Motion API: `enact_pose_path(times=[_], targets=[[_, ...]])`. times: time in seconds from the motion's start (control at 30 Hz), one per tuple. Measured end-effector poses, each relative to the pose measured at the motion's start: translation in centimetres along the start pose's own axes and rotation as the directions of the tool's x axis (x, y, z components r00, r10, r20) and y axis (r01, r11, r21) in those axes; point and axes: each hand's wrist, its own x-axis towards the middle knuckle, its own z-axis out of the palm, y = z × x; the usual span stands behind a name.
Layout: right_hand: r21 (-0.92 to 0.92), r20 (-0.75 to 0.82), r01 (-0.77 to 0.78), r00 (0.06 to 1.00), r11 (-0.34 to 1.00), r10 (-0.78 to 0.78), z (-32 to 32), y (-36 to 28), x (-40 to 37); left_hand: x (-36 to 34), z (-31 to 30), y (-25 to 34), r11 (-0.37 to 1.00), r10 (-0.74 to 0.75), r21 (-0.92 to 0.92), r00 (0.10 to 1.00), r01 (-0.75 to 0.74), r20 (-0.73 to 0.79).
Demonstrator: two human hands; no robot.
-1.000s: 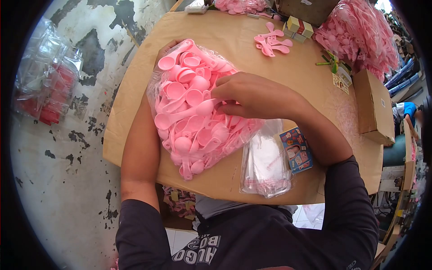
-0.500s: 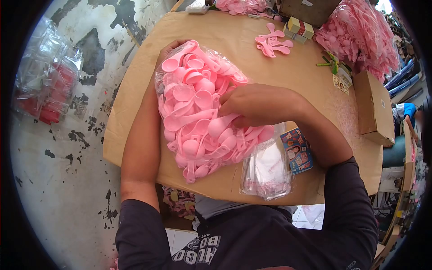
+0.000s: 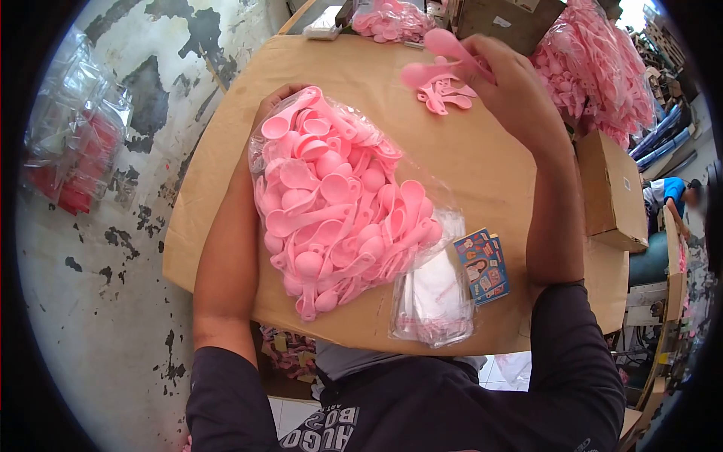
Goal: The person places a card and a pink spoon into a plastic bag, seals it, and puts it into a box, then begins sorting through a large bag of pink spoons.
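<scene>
A clear plastic bag (image 3: 331, 203) full of pink measuring spoons lies on the cardboard-covered table, its mouth to the right. My left hand (image 3: 285, 96) grips the bag's far left edge, with the fingers partly hidden behind it. Up at the far side, my right hand (image 3: 493, 64) is closed on pink measuring spoons (image 3: 444, 45), blurred by motion; at least two show. Below them on the table sits a small pile of pink spoons (image 3: 444, 98). Flat clear plastic bags (image 3: 433, 297) lie near me, beside a stack of blue printed cards (image 3: 482, 265).
A cardboard box (image 3: 602, 188) stands along the right edge. Large bags of pink spoons (image 3: 595, 68) fill the back right, and a smaller bag (image 3: 392, 21) sits at the far edge near a dark box (image 3: 512, 22). A person (image 3: 674, 197) is at far right.
My right hand has moved from the bag up to the far side, carrying spoons over the small pile. My left hand has stayed at the bag. The view has shifted slightly.
</scene>
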Motion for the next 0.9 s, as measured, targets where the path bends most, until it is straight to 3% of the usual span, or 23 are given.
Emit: enact_pose_path(times=[0.03, 0.07, 0.1, 0.17, 0.2, 0.23, 0.27, 0.33, 0.4, 0.47, 0.53, 0.6, 0.7, 0.83, 0.9], targets=[[-0.162, -0.245, 0.086, 0.961, 0.983, -0.124, 1.1, 1.9, 0.2, 0.3, -0.4, -0.2, 1.0, -0.013, -0.008, 1.0, 0.013, -0.001], [-0.332, -0.449, 0.127, 0.85, 0.935, -0.275, 1.5, 1.7, 0.4, 0.5, -0.5, -0.1, 0.999, -0.028, -0.015, 1.0, 0.028, -0.006], [-0.328, -0.448, 0.13, 0.851, 0.936, -0.275, 1.5, 1.6, 0.4, 0.7, -0.6, -0.1, 0.999, -0.031, -0.014, 0.999, 0.03, -0.011], [-0.126, -0.254, 0.295, 0.913, 0.947, -0.318, 1.6, 0.3, 0.0, 0.6, -0.9, -0.6, 1.0, -0.007, -0.025, 1.0, 0.008, 0.02], [-0.109, -0.25, 0.295, 0.916, 0.949, -0.314, 2.2, -0.8, -0.3, 0.3, -0.9, -0.6, 1.0, -0.02, -0.019, 1.0, 0.02, 0.009], [0.134, -0.023, 0.301, 0.953, 0.944, -0.301, 2.8, -2.0, -0.4, 0.2, -0.9, -0.4, 1.0, -0.021, -0.022, 1.0, 0.021, 0.009], [0.364, 0.203, 0.238, 0.923, 0.901, -0.326, 3.5, -3.3, -0.7, 0.1, -0.6, -0.2, 0.999, -0.022, -0.024, 1.0, 0.023, 0.011], [0.434, 0.309, 0.316, 0.828, 0.844, -0.468, 4.7, -5.6, -1.5, -0.4, 0.0, 0.2, 0.999, -0.031, 0.011, 0.999, 0.031, -0.011], [0.452, 0.281, 0.333, 0.827, 0.827, -0.487, 7.5, -6.2, -2.4, 0.0, -0.5, 0.1, 0.999, -0.04, -0.002, 0.999, 0.04, -0.005], [0.333, 0.175, 0.437, 0.842, 0.835, -0.51, 9.4, -6.3, -3.0, 0.5, -0.7, -0.2, 0.999, -0.008, 0.042, 1.0, 0.008, -0.008], [0.342, 0.215, 0.414, 0.839, 0.844, -0.499, 9.7, -6.4, -3.1, 0.6, -1.0, -0.4, 0.996, 0.029, 0.084, 1.0, -0.028, -0.009], [0.436, 0.39, 0.251, 0.813, 0.864, -0.432, 9.1, -6.9, -3.0, 0.3, -0.8, -0.4, 1.0, 0.016, 0.018, 1.0, -0.016, 0.008], [0.506, 0.386, 0.217, 0.808, 0.835, -0.444, 8.9, -7.2, -3.0, 0.4, -0.7, -0.1, 1.0, -0.028, 0.012, 1.0, 0.028, -0.007], [0.449, 0.311, 0.281, 0.841, 0.848, -0.443, 10.1, -6.9, -3.4, 0.2, -0.6, 0.1, 0.996, 0.027, 0.084, 0.999, -0.025, -0.018], [0.419, 0.391, 0.345, 0.766, 0.84, -0.51, 10.0, -6.2, -3.2, 0.3, -0.9, -0.2, 0.986, 0.033, 0.164, 0.999, -0.037, 0.025]])
